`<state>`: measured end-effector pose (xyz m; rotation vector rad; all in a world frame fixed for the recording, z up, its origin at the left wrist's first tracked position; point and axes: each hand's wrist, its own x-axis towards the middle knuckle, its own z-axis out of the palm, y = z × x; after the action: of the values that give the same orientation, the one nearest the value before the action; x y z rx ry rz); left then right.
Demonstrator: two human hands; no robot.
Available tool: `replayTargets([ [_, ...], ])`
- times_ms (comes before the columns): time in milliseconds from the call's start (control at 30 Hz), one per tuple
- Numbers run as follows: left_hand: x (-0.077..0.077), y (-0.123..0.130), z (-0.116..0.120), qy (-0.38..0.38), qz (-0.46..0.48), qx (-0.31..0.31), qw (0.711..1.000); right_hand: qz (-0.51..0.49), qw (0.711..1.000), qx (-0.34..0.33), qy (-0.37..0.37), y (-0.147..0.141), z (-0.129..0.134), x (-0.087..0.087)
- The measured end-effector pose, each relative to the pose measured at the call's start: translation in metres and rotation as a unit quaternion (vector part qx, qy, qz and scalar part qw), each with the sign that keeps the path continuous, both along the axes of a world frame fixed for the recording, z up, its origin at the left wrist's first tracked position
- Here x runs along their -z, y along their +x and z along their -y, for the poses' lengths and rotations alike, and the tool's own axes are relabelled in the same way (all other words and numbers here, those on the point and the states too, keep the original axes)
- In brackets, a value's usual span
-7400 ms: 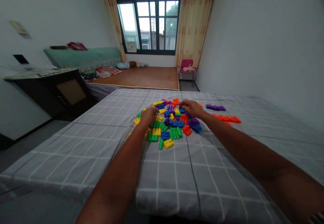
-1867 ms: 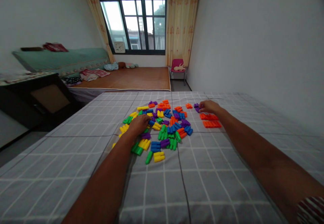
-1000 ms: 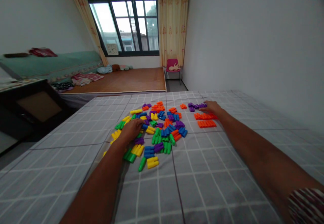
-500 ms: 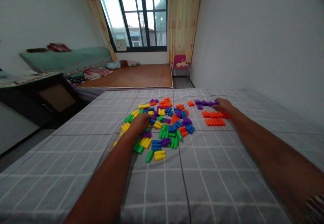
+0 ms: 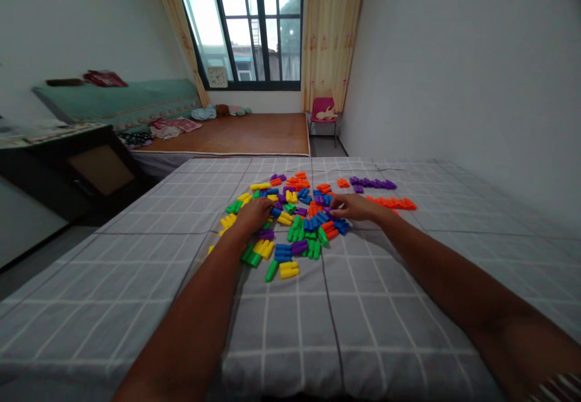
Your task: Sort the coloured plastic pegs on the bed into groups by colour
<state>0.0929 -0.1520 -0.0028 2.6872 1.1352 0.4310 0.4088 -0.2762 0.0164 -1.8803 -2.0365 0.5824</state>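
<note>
Many bullet-shaped plastic blocks in green, yellow, blue, orange and purple lie in a loose pile on the checked cloth. My right hand (image 5: pixel 356 207) reaches into the pile's right side, thumb and fingers closing on a purple block (image 5: pixel 333 212) beside blue blocks (image 5: pixel 315 223). My left hand (image 5: pixel 255 213) rests at the pile's left side with curled fingers; what is under them is hidden. A blue block (image 5: pixel 275 212) and yellow blocks (image 5: pixel 285 218) lie beside its fingertips. Right of the pile are a purple row (image 5: pixel 373 183) and an orange row (image 5: pixel 396 203), partly covered by my right forearm.
The grey checked cloth (image 5: pixel 281 323) covers the surface before me. Beyond it stand a low bed (image 5: pixel 254 135), a pink chair (image 5: pixel 323 108) and a window. A dark cabinet (image 5: pixel 91 160) is on the left, and a white wall (image 5: pixel 454 75) on the right.
My right hand has moved left from the end of the purple row to the pile's right side. The purple row stays behind. My left hand has hardly moved.
</note>
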Motion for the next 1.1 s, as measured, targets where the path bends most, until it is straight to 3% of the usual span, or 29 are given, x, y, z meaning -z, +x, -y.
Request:
replayTargets([
  [133, -0.001, 0.001, 0.000, -0.003, 0.002, -0.004, 1.000, -0.111, 0.994, -0.009, 0.022, 0.009, 0.001, 0.012],
  [433, 0.006, 0.001, -0.005, -0.005, 0.008, 0.005, 1.000, -0.153, 0.988, 0.000, 0.012, 0.008, 0.002, 0.026],
  [567, 0.009, -0.001, -0.010, 0.012, 0.002, 0.020, 1.000, -0.090, 0.990, 0.047, 0.101, 0.037, -0.005, 0.011],
  [667, 0.009, -0.001, -0.011, 0.011, -0.002, 0.011, 1.000, 0.022, 0.972, 0.188, 0.142, 0.081, -0.009, -0.001],
  [767, 0.008, -0.001, -0.010, 0.008, -0.008, 0.001, 1.000, 0.137, 0.941, 0.293, 0.097, 0.118, -0.010, 0.000],
  [900, 0.007, -0.001, -0.009, 0.006, -0.012, 0.000, 1.000, 0.178, 0.928, 0.322, 0.053, 0.133, -0.012, 0.016],
  [1100, 0.006, -0.001, -0.008, 0.001, -0.007, 0.003, 1.000, 0.143, 0.941, 0.293, 0.087, 0.134, -0.013, 0.022],
])
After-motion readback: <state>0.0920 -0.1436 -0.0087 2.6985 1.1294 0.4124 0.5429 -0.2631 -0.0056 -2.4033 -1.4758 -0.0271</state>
